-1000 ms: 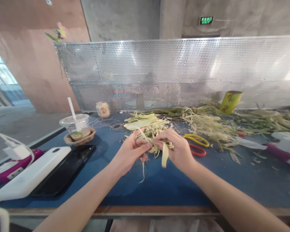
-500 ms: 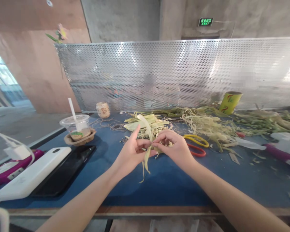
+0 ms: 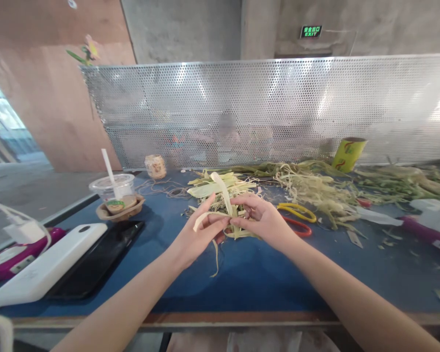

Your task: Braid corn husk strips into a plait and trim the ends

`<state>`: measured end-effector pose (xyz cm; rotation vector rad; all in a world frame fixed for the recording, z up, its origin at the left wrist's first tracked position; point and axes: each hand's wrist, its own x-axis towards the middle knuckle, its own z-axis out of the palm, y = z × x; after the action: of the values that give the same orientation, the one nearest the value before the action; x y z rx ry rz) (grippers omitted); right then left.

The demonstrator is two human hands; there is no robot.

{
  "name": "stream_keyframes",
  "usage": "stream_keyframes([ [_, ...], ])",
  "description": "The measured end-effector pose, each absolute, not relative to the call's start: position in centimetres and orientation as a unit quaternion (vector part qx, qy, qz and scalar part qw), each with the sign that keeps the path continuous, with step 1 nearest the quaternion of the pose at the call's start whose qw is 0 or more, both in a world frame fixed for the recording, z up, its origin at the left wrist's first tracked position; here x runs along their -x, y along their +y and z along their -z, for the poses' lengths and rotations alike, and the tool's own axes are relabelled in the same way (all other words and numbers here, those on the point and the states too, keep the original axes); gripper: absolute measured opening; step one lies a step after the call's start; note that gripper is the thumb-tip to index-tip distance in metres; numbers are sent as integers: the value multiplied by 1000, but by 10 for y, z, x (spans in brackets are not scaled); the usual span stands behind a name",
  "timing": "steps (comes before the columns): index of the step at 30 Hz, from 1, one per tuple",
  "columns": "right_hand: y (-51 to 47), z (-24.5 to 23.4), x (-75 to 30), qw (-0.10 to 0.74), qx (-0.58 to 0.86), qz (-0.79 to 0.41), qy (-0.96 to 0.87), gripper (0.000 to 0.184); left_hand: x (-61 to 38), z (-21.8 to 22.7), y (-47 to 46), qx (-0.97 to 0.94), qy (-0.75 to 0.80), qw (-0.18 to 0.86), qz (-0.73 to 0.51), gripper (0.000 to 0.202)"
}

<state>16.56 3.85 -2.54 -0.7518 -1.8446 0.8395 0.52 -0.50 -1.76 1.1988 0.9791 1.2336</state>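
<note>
Pale, flat plant strips that look like dried husk [image 3: 223,189] cross between my hands above the blue table. My left hand [image 3: 201,232] pinches them with thumb and fingers; one strip end sticks out to the left over the fingers, and a thin one dangles below. From the other side my right hand [image 3: 258,217] grips the same strips, thumb and forefinger closed near the crossing. Just behind them lies a heap of pale green husk leaves [image 3: 209,188]. Yellow-handled scissors [image 3: 297,211] and a red handle [image 3: 299,227] rest right of my right hand.
At left are a white power bank [image 3: 51,261], a black phone [image 3: 99,259], a purple power strip [image 3: 16,259] and a plastic cup [image 3: 112,186] with a straw. Shredded fibres [image 3: 315,190] and a yellow-green tube [image 3: 349,154] lie right, before a perforated metal screen [image 3: 242,107].
The strip end that hung below my left hand now points left across its fingers. My right hand's fingers have spread slightly along the strips, and the view has shifted a little.
</note>
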Motion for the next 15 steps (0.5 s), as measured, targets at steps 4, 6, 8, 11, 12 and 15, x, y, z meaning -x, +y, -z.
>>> stream_keyframes([
  [4,39,26,-165,501,277,-310,-759,21,-7,18,-5,-487,391,577,-527,86],
  [6,38,25,-165,519,257,-290,-762,16,-8,16,-5,-466,379,597,-532,83],
  [8,37,25,-165,530,243,-272,-766,13,-8,15,-6,-440,368,621,-534,79],
  [11,36,25,-166,540,226,-228,-778,13,-6,14,-5,-416,354,650,-529,69],
  [12,36,25,-166,543,222,-210,-782,13,-6,15,-5,-411,347,658,-527,65],
  [15,34,24,-167,549,210,-163,-793,14,-4,16,-4,-392,331,673,-533,56],
])
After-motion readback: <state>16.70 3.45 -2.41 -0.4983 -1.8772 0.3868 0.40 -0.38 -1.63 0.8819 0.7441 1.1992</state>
